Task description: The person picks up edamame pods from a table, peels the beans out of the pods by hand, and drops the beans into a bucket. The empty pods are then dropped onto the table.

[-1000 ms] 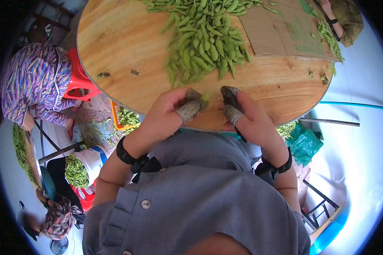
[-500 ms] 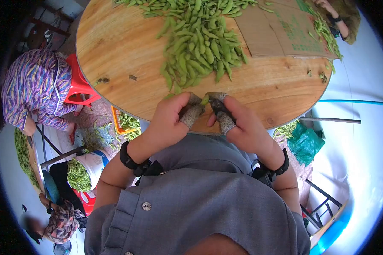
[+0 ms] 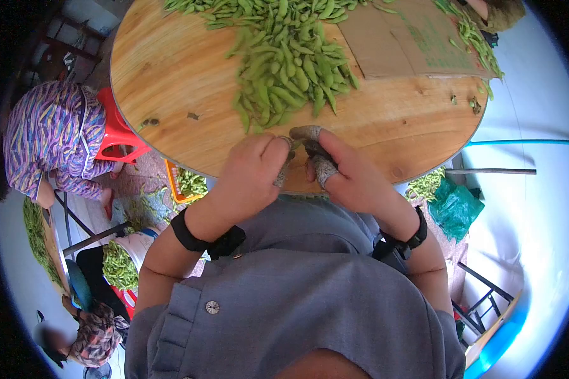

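A heap of green soybean pods (image 3: 284,69) covers the middle of the round wooden table (image 3: 171,69). At the table's near edge, my left hand (image 3: 253,161) and my right hand (image 3: 348,167) meet with fingertips pinched together. Grey, stained finger covers wrap the thumb and index finger of each hand. Between the fingertips a small part of a green soybean pod (image 3: 298,144) shows; the rest is hidden by my fingers. Both hands are closed around it, just below the heap.
Flattened cardboard (image 3: 398,41) lies at the table's right, with more pods beside it. Left are a person in a patterned top (image 3: 54,132), a red stool (image 3: 112,136), an orange basket (image 3: 174,183) and a white bucket (image 3: 139,243) of pods. A green bag (image 3: 455,208) lies right.
Both hands have shifted slightly left and turned, and less of the pod shows between the fingertips. The other person's arm at the top right has moved up, mostly out of view.
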### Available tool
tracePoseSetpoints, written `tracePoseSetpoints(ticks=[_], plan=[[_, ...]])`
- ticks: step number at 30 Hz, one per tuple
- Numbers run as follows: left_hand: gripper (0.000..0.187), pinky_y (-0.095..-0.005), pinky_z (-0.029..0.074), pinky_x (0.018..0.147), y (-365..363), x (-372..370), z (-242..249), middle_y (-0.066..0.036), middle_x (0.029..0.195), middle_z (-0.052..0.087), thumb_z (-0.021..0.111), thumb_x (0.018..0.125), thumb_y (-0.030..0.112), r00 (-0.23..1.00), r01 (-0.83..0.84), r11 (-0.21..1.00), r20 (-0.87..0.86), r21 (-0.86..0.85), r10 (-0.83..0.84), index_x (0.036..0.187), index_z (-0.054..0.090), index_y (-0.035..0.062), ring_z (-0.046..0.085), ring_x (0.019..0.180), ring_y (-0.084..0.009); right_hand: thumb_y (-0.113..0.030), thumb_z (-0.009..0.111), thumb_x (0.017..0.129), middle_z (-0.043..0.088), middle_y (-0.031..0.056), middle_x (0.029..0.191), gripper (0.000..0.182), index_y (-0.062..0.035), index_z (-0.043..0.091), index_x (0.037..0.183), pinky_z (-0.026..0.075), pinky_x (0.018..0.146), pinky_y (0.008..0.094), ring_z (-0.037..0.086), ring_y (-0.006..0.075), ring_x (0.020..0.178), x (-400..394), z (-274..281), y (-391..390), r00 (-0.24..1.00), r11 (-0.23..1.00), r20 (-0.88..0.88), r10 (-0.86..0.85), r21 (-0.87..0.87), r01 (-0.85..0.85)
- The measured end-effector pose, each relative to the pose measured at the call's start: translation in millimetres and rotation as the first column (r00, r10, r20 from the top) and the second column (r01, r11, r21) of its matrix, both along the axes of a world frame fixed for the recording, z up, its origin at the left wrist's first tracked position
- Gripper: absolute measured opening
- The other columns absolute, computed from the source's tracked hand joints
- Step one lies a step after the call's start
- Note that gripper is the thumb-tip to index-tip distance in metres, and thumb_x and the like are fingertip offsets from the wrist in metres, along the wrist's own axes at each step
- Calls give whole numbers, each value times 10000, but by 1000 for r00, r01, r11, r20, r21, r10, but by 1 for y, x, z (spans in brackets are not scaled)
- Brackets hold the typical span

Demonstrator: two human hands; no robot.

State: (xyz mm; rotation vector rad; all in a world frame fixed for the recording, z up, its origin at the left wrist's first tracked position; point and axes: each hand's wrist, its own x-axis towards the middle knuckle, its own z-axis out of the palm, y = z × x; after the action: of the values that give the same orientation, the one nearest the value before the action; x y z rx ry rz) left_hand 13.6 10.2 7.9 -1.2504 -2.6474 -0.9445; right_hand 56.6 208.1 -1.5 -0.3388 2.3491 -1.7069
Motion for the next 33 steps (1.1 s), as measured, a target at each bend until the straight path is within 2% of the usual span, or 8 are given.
tracePoseSetpoints(ticks=[4, 6, 13, 15, 22, 24, 30, 33], plan=[[243, -368, 437, 611, -7, -4, -8, -122, 743, 546, 640, 770, 41, 917, -42, 989, 398, 140, -18, 981, 530, -5, 541, 664, -337, -59, 386, 891, 535, -23, 821, 450, -129, 428, 1334, 363, 483, 193, 447, 44, 620, 7, 17, 0, 895, 969, 445, 13, -225, 98], [199, -341, 435, 589, -10, -2, -21, -25, 715, 521, 631, 849, 107, -23, -589, 707, 866, 391, -499, 996, 546, 2, 538, 648, -208, -77, 383, 918, 524, -25, 809, 423, -143, 427, 1333, 351, 458, 189, 419, 47, 575, 12, 13, 1, 824, 785, 531, 198, -589, 191], [190, -328, 429, 571, 6, 2, -3, -13, 701, 524, 612, 879, 156, 707, -202, 932, 703, 301, -73, 977, 551, 4, 519, 609, -174, -62, 367, 928, 533, -12, 816, 399, -121, 414, 1319, 353, 431, 171, 415, 51, 528, 13, 14, 6, 849, 879, 524, 70, -435, 197], [201, -350, 441, 582, 5, 1, 1, -99, 735, 572, 614, 843, 120, 994, -26, 998, 104, -64, 33, 995, 559, 2, 532, 607, -279, -26, 367, 907, 547, 1, 830, 402, -104, 411, 1299, 358, 430, 172, 439, 52, 535, 13, 18, 5, 868, 928, 490, 74, -352, 120], [135, -335, 457, 575, 11, 0, -3, -133, 739, 605, 587, 828, 84, 903, -91, 989, 428, 118, 32, 939, 608, 10, 565, 621, -283, -4, 375, 878, 569, 11, 839, 408, -82, 425, 1274, 377, 455, 184, 460, 42, 565, 17, 12, 8, 916, 970, 401, 6, -223, 92], [108, -285, 453, 555, 5, -4, -8, -74, 720, 610, 556, 867, 88, -18, -513, 838, 974, 185, -225, 917, 619, 17, 581, 625, -169, -17, 445, 874, 594, 16, 854, 342, -65, 483, 1210, 435, 532, 216, 524, 60, 645, 20, 5, 11, 989, 982, 150, -17, -184, 45], [140, -238, 481, 561, 15, 4, -4, -33, 739, 628, 492, 907, 94, 502, -19, 994, 861, 107, -83, 911, 609, 17, 584, 615, -95, -197, 698, 765, 621, 154, 800, 300, -15, 555, 955, 487, 618, 356, 618, 289, 696, 12, -25, 12, 969, 970, 32, -244, 15, 244], [116, -254, 502, 559, 7, 6, -3, -52, 744, 641, 496, 880, 57, 293, -88, 991, 953, 106, -76, 906, 597, 5, 610, 619, -110, -218, 714, 731, 624, 176, 799, 329, -29, 522, 918, 499, 603, 397, 617, 369, 699, 16, -3, 10, 993, 960, -89, -78, 261, 99]])
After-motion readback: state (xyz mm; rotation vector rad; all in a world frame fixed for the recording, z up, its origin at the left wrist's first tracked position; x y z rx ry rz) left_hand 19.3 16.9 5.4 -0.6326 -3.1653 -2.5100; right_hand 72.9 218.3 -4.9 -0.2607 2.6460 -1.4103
